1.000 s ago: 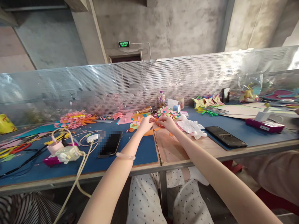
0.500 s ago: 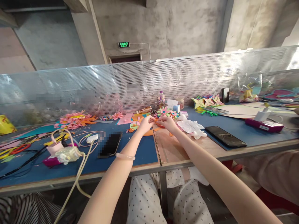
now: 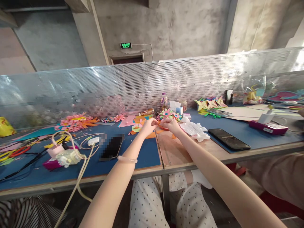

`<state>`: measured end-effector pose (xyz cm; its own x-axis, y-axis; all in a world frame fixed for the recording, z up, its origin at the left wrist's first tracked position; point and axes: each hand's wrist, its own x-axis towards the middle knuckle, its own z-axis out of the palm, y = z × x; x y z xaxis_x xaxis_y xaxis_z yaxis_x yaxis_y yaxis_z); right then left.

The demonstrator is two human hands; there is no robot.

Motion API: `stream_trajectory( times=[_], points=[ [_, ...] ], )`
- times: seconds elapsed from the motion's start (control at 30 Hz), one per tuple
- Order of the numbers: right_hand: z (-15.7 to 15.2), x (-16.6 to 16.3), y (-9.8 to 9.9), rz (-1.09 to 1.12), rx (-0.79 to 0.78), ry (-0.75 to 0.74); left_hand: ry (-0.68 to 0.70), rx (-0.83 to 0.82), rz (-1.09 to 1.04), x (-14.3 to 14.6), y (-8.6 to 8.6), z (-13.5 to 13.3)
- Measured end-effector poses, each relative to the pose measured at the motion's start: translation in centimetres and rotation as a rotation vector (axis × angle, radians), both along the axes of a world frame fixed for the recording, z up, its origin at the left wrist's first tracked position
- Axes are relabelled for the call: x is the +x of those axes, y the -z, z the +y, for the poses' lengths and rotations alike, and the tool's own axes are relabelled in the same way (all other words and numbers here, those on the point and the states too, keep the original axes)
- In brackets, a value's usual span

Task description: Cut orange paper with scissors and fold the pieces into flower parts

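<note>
My left hand (image 3: 149, 126) and my right hand (image 3: 172, 124) come together over the seam of the table, fingers pinched close to each other. Between them is a small orange piece (image 3: 163, 127), mostly covered by the fingers, so its exact shape and kind cannot be made out. Just behind my hands lies a bunch of colourful paper flowers (image 3: 168, 113). Loose orange and green paper pieces (image 3: 137, 127) lie beside my left hand. A crumpled white plastic bag (image 3: 195, 129) is to the right of my right hand.
Phones lie on either side, one on the left (image 3: 112, 147) and one on the right (image 3: 228, 139). A power strip with cables (image 3: 52, 164) stands at left, and another purple strip (image 3: 268, 127) at right. Pink paper flowers (image 3: 73, 123), a bottle (image 3: 163, 101) and a perforated metal screen (image 3: 190, 76) are behind.
My right hand's fingers have shifted slightly over the orange piece. My left hand stays almost where it was.
</note>
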<state>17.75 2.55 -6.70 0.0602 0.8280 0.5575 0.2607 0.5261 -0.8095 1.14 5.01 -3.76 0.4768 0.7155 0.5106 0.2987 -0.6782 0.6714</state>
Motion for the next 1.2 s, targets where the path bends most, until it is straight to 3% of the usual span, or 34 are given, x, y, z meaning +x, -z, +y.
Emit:
stream_trajectory(
  times=[0.27,0.43,0.57,0.77,1.2],
  points=[
    [-0.2,-0.2,-0.2,-0.012,-0.016,-0.029,0.026,-0.062,0.044,0.1,0.1,-0.2],
    [-0.9,-0.8,-0.6,-0.086,-0.047,-0.085,-0.037,-0.12,0.012,-0.1,0.4,0.4],
    [-0.5,-0.9,-0.4,-0.114,0.027,0.062,-0.029,-0.257,-0.099,-0.3,0.2,0.4],
    [-0.2,-1.1,0.1,-0.298,0.285,0.321,-0.023,-0.327,-0.155,-0.3,-0.3,-0.6],
    [-1.1,-1.9,-0.4,-0.384,0.409,0.299,-0.02,-0.349,-0.208,-0.2,-0.6,-1.0]
  ],
)
